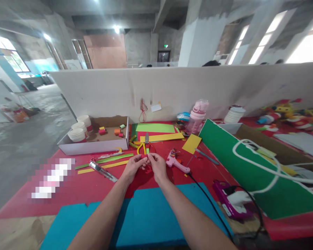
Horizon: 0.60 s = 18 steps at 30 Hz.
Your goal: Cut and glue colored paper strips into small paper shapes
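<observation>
Both of my hands meet above the red table covering, just beyond the blue board [156,215]. My left hand [134,166] is closed, its thumb and fingers pinching a small red piece [144,156]. My right hand [158,166] is closed too, holding a small light green strip [147,151] that stands up at the fingertips and meets the red piece. Pliers [141,148] with yellow and red handles lie just beyond my fingers. A pink glue gun [177,164] rests to the right of my right hand, and a utility knife [103,171] lies left of my left hand.
A tray [94,148] with white cups and small rolls stands at the left. Yellow paper [192,143], a pink bottle [197,116] and a green-sided box [250,173] with a white cable are at the right. A purple power strip [231,205] sits near the front right. A white partition [167,86] runs behind.
</observation>
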Tool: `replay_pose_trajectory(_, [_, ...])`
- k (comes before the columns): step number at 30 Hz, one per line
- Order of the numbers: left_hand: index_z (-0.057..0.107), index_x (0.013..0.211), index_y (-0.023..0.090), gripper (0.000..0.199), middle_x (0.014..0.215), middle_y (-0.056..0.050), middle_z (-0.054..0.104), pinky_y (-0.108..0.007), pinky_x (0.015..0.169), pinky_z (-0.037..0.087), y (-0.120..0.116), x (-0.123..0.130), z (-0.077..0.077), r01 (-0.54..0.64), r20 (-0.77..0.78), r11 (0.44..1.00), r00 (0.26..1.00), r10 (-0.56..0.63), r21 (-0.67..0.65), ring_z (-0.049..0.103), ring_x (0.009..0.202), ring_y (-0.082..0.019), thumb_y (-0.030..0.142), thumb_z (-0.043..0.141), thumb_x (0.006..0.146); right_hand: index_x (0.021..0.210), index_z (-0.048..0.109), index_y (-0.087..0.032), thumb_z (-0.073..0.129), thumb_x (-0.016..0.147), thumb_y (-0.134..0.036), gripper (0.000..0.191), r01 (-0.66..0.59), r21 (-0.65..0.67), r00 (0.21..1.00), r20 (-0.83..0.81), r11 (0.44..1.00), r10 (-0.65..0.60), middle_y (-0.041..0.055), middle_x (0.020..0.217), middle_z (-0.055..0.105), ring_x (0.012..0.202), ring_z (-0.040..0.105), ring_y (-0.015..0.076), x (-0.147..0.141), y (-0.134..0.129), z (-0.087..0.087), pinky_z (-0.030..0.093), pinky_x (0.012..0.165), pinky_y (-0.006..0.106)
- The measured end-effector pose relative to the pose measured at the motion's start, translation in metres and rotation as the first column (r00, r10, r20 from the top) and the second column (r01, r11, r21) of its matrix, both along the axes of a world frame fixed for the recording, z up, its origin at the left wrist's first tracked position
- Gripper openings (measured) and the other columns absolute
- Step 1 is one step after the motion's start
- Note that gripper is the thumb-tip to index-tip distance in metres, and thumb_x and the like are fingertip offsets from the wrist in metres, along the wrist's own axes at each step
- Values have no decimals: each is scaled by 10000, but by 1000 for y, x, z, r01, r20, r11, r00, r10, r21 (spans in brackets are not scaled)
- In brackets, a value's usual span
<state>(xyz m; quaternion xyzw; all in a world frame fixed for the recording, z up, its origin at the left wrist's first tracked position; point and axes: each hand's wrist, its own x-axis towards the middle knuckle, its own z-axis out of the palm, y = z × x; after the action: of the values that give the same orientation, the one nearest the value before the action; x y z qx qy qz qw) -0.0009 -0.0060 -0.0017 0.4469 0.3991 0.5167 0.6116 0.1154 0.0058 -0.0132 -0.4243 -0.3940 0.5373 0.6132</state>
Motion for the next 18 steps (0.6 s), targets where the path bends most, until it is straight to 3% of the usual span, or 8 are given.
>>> replay_pose_trajectory(4, [658, 730, 128, 289, 620, -18, 609, -208, 547, 394, 1, -1, -4, -108, -13, 992, 994, 109, 67, 517, 543, -86, 406, 726, 696, 755, 652, -191, 704, 654, -473, 304, -90, -8, 995, -43, 996, 90, -29, 566, 580, 535, 561, 136, -2, -1, -2, 496, 595, 287])
replay_pose_trajectory(9, [655, 684, 126, 295, 587, -17, 604, -210, 529, 367, 6, -6, -6, -127, -44, 989, 990, 131, 80, 483, 513, -81, 409, 738, 677, 739, 653, -169, 728, 634, -497, 353, -258, -72, 958, -148, 964, 245, -11, 595, 605, 563, 587, 132, 4, 1, 3, 520, 668, 310])
replay_pose_trajectory(14, [681, 689, 134, 267, 577, -24, 608, -218, 529, 355, 6, -9, -3, -99, -125, 990, 986, 111, 105, 463, 504, -89, 398, 725, 682, 776, 659, -165, 748, 624, -457, 342, -242, -67, 970, -2, 968, 242, -12, 599, 619, 584, 599, 137, 10, 4, 3, 519, 668, 304])
replay_pose_trajectory(18, [648, 606, 142, 271, 551, -20, 583, -224, 532, 333, 4, -10, 2, -67, -320, 979, 939, 126, 190, 455, 515, -101, 389, 690, 711, 696, 635, -173, 732, 626, -465, 316, -189, 9, 972, 142, 982, 186, -17, 587, 611, 555, 592, 140, 8, 6, -4, 489, 591, 275])
